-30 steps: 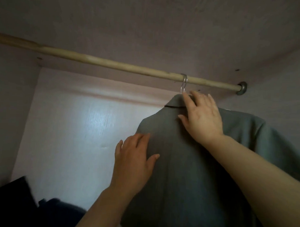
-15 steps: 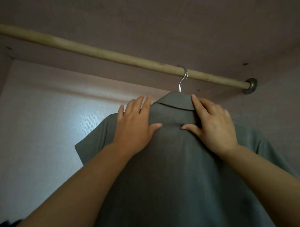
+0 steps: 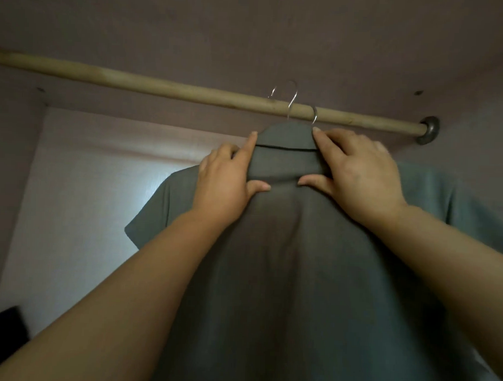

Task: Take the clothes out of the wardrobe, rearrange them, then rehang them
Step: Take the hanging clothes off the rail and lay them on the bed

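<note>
A grey-green short-sleeved shirt (image 3: 285, 248) on a hanger fills the middle, its back toward me. Its metal hook (image 3: 289, 97) stands raised in front of the wooden rod (image 3: 162, 87), its curve above the rod. My left hand (image 3: 227, 186) grips the shirt's left shoulder beside the collar, index finger pointing up and thumb on the back. My right hand (image 3: 356, 177) grips the right shoulder the same way. A second hook (image 3: 314, 115) sits on the rod just behind, with a lighter green garment (image 3: 444, 197) hanging under it.
The rod ends in a round metal socket (image 3: 429, 130) on the right wardrobe wall. The pale back panel (image 3: 87, 199) lies behind on the left, with the wardrobe ceiling close above. Something dark (image 3: 3, 327) sits low at the left.
My left hand climbed from the shirt's back to its left shoulder by the collar. The shirt's hook rose from the rod to above it. A second hook came into sight.
</note>
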A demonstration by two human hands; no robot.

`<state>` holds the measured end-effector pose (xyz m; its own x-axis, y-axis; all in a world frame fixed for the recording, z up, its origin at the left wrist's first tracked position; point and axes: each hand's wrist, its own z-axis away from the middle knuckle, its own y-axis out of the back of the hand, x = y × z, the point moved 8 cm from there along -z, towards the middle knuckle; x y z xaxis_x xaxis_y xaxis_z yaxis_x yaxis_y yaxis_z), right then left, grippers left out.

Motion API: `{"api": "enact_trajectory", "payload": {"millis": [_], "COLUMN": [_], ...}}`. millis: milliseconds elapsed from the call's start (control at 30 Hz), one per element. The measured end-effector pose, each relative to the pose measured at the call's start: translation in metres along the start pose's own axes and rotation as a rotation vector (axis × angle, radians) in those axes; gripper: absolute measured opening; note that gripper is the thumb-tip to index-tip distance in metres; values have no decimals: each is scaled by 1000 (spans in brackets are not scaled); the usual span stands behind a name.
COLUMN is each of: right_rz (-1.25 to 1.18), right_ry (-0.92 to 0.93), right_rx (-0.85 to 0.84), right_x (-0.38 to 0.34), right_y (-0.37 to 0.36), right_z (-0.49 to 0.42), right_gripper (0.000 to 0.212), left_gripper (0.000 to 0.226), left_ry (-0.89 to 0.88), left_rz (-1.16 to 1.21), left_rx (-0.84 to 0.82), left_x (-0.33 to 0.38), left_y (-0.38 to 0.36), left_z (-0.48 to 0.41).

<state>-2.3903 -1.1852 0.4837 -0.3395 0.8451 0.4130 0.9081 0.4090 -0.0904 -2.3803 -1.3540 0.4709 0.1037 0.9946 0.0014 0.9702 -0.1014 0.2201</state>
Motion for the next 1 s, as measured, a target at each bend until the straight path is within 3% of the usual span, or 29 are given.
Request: {"api": "enact_trajectory", "payload": {"millis": [200, 367, 633, 767, 1000], "right_rz": [11, -88, -137, -146, -159], "right_ry": [-49, -138, -220, -244, -334], "right_rx": [59, -94, -322, -431, -531], "right_x": [-9, -36, -82, -95, -89], "right_y": [41, 62, 135, 186, 317], "right_z": [11, 100, 231, 274, 317], "right_gripper": [76, 72, 69, 69, 68], "left_gripper": [83, 77, 71, 69, 63], "left_ry": [-47, -166, -85, -26, -53], "left_rz": [110, 149, 333, 367, 363], "left_rx": [122, 48, -152, -225, -209], "left_x": [9, 19, 52, 84, 169], "left_y": [39, 25, 16, 45, 135], "left_z": [13, 98, 257, 313, 380]}}
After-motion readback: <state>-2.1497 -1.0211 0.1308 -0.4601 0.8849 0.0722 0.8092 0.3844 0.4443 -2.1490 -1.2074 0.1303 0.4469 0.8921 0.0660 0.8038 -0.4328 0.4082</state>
